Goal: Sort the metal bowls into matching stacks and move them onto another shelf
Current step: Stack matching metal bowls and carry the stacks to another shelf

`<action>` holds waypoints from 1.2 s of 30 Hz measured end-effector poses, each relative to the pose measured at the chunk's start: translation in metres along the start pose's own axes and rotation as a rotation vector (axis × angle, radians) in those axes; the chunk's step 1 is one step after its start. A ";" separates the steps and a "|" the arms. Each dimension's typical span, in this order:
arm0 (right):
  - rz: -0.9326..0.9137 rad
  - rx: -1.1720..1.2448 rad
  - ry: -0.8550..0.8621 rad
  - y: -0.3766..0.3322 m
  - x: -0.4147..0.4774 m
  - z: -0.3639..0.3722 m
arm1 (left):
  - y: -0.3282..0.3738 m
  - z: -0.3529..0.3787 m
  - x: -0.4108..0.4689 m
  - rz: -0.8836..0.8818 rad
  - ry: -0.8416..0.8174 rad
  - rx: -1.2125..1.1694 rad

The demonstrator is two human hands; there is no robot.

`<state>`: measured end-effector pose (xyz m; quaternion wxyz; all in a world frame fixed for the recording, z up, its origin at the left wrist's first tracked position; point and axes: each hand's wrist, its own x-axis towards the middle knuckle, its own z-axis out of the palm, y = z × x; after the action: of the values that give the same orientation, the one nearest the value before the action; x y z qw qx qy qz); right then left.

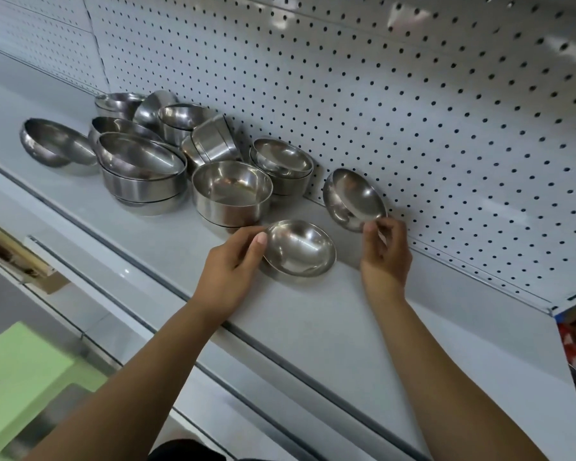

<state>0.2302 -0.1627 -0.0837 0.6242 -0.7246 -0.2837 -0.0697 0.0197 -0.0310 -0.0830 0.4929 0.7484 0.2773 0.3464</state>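
White pegboard (413,111) backs the pale shelf (313,311), with a heap of bowls (147,154) at its left. My left hand (233,264) grips the rim of a shallow bowl (300,249) resting on the shelf. My right hand (384,254) pinches the rim of a matching bowl (353,197), tilted up near the pegboard. I judge them light, stiff and slick, so the rim looks like the surest hold.

Pale grey shelf (313,311), pegboard back (379,94): heap of metal bowls (140,161) toward the left, some stacked, some tipped; one shallow bowl (298,247) apart, nearer the front edge.
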 end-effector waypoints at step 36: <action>0.161 0.025 -0.746 -0.025 -0.022 -0.025 | -0.006 0.004 0.002 0.019 -0.016 0.010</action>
<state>0.2056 -0.1921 -0.0671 0.4903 -0.7123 -0.4345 0.2518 0.0233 -0.0296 -0.0891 0.4882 0.7561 0.2679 0.3438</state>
